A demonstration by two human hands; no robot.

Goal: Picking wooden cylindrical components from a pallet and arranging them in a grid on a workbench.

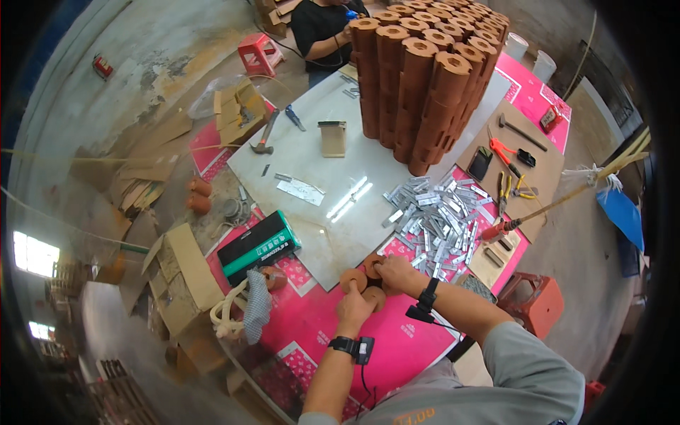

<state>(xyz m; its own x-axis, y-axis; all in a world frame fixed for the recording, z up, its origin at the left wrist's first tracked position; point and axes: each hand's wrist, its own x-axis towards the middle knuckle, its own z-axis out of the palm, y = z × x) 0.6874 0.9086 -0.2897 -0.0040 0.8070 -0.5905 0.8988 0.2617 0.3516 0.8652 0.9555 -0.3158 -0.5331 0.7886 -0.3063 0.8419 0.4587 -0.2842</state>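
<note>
Several brown round pieces (pixel 353 280), seen from above, stand close together at the near edge of the table, with dark gaps between them. My left hand (pixel 355 309) is closed on the left side of this cluster, its thumb and fingers against a round piece. From the right, my right hand (pixel 398 275) grips another brown round piece (pixel 372 265) with bent fingers. Their lower parts are hidden. Just beyond my right hand lies a heap of small silver metal strips (pixel 435 219).
A tall stack of brown hollow columns (pixel 425 92) stands at the far side. A hammer (pixel 265 134), a green-and-black box (pixel 259 248) and a small cardboard box (pixel 331 139) lie leftward. Pliers (pixel 504 193) and a hanging red screwdriver (pixel 500 229) are rightward. A co-worker (pixel 319 35) sits beyond.
</note>
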